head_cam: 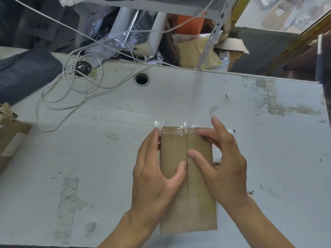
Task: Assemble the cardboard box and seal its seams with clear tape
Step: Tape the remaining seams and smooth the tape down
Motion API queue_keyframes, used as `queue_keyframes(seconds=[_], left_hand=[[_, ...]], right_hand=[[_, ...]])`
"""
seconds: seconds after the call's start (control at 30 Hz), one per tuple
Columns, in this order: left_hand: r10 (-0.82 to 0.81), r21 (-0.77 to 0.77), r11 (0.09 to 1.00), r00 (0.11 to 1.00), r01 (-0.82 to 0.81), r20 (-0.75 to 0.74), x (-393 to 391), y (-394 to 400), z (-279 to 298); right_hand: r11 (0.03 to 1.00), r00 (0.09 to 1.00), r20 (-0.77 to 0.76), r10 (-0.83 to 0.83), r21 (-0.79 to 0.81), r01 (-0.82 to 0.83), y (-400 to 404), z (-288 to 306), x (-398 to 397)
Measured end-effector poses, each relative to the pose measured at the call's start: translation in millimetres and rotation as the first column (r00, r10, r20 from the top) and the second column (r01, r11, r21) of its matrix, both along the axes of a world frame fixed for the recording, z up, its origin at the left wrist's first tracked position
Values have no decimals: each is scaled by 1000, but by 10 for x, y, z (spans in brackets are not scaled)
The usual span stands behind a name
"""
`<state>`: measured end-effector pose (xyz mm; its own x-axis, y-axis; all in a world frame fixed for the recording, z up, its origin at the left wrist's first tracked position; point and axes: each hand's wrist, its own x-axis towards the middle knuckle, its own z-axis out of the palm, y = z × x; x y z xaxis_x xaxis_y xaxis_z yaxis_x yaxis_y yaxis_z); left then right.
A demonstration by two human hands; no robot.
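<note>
a small brown cardboard box lies between the two hands on a scuffed white table, its two top flaps meeting in a seam that runs away from the person. the left hand holds the box's left side, fingers stretched straight along the left edge and the thumb pressing flat on the left flap just beside the seam. the right hand rests on the right flap, its thumb lying across toward the seam near the left thumb, its fingers relaxed and reaching over the far right corner. a crinkled strip of clear tape crosses the far end of the box just beyond the fingertips, with a loose end sticking out past the left fingers. well beyond the left hand a tangle of white cord lies on the table, and a round cable hole sits farther out ahead of both hands. far to the left of the left hand lie cardboard scraps.
</note>
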<state>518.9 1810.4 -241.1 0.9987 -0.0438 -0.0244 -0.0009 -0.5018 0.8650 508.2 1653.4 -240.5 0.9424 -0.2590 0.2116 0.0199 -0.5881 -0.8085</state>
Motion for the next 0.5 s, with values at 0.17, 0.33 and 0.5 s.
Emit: queue_keyframes(seconds=[0.17,0.33,0.5], left_hand=[[7,-63,998,994,-14,-109,18,-2,33],[-7,-109,994,991,-7,-132,22,2,30],[-49,-142,989,991,30,-126,22,9,37]], right_hand=[[961,979,-13,-206,188,205,-19,-7,20],[933,971,-90,-221,272,237,-5,12,31],[917,964,-160,-211,308,252,-8,53,29]])
